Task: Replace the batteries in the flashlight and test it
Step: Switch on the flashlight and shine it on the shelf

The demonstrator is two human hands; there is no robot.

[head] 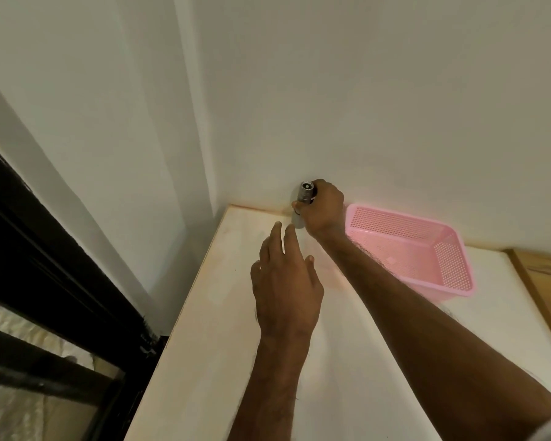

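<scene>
Right hand [323,208] has its fingers curled round the silver flashlight [307,194], up at the far edge of the white table [204,345], close to the wall. Left hand [285,281] hovers over the table near it, fingers straight & a bit spread, holding nothing. Pink basket [395,214] sits just to the right.

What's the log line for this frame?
right hand: grips flashlight near wall | left hand: open, over table | pink basket: on table, right of hands

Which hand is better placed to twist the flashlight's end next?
Probably the left hand: it is open and empty, close to the flashlight, while the right hand grips its body.
</scene>
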